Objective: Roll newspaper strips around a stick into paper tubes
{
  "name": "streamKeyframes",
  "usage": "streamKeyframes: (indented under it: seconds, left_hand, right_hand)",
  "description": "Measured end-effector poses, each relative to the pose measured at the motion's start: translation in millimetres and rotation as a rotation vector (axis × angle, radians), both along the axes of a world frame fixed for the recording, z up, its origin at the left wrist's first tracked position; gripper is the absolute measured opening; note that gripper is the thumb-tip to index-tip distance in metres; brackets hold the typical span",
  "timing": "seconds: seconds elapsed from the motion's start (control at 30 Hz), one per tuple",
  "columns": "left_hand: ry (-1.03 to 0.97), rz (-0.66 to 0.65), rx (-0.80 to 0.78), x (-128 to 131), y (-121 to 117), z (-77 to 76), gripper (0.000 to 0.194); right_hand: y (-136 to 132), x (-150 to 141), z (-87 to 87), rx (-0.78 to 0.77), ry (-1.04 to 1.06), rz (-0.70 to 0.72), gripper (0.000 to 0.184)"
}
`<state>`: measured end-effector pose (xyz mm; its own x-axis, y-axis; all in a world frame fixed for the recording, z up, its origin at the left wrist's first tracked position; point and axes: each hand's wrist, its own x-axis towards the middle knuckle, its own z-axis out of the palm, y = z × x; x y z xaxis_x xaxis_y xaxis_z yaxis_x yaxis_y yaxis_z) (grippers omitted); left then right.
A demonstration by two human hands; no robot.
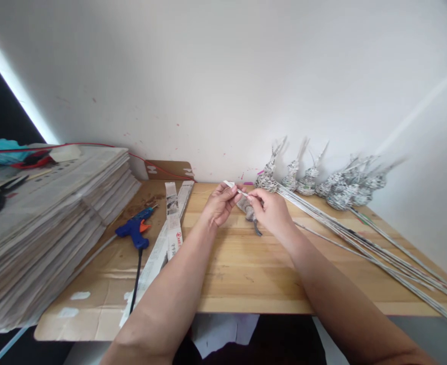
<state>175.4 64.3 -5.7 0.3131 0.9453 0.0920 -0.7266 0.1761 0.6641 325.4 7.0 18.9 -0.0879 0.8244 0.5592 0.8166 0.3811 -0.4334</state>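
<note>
Between my two hands runs a narrow white paper strip [228, 184], thin like a rolled newspaper tube towards the right. My left hand [220, 204] pinches its wider left end between thumb and fingers. Closed on the thin right part is my right hand [269, 207], thumb against forefinger. Just below the hands, a small grey crumpled thing [246, 207] with a dark twisted end lies on the wooden table [242, 274]; the right hand covers part of it, so its kind is unclear.
Newspaper strips [173, 218] and a blue glue gun [134, 228] lie on cardboard [98, 299] at left, beside a tall newspaper stack [75, 223]. Several woven paper figures [307, 181] line the wall. Long paper tubes [345, 230] cross the right side.
</note>
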Motion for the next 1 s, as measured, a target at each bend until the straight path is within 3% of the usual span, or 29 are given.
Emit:
streamKeyframes:
  seconds: [0.37, 0.63, 1.0]
  left_hand:
    - [0.028, -0.03, 0.004, -2, 1, 0.0, 0.014]
    - [-0.007, 0.002, -0.021, -3, 3, -1.4, 0.016]
    - [0.009, -0.023, -0.079, -5, 0, 2.8, 0.013]
  right_hand:
    - [-6, 4, 12.0, -0.097, -0.034, 0.044, 0.023]
    - [-7, 4, 14.3, -0.008, -0.229, -0.005, 0.022]
    - [-7, 5, 14.0, -0.014, -0.233, -0.008, 0.025]
